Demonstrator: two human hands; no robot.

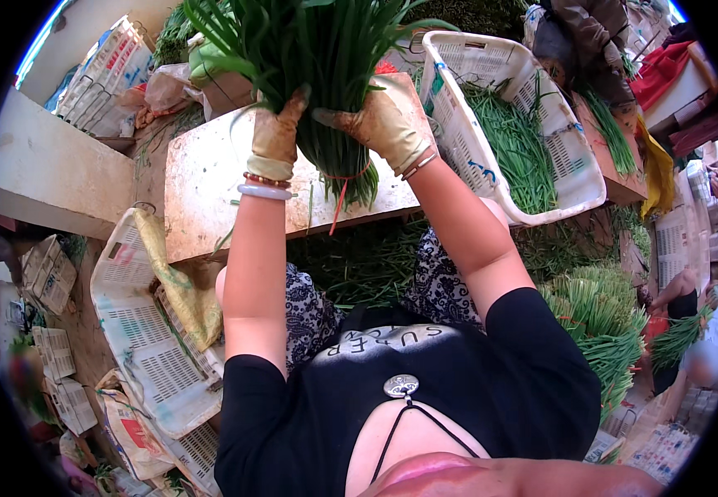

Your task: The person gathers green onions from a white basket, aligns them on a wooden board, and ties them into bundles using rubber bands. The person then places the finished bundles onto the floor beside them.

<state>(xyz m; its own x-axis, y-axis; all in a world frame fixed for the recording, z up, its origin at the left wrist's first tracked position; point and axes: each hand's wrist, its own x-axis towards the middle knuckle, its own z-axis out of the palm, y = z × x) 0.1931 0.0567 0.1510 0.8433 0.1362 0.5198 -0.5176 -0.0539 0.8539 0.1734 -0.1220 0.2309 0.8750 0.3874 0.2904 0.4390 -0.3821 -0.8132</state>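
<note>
Leafy green bundle (pixel 326 70) is right between both hands, long leaves fanning out past the fingers and cut ends pointing back toward the wearer. Left hand (pixel 278 132) has it clasped from the left side, right hand (pixel 384 124) from the right, both in stained pale gloves. Thumbs are on the near side of the stems; most of the fingers are lost behind the leaves, so can't tell how hard they're squeezing. A red tie (pixel 339 207) circles the stems nearer the wearer than the hands, tail dangling. Under both hands there's a worn white tabletop (pixel 202 178), and I can't tell if the bunch is touching it. Just right of the right hand is a white crate (pixel 559 215) with loose greens (pixel 512 145) inside. Nearer the wearer than the left hand, off to its left, sits another white crate (pixel 139 348) with a yellowish sack (pixel 181 290) draped over it.
</note>
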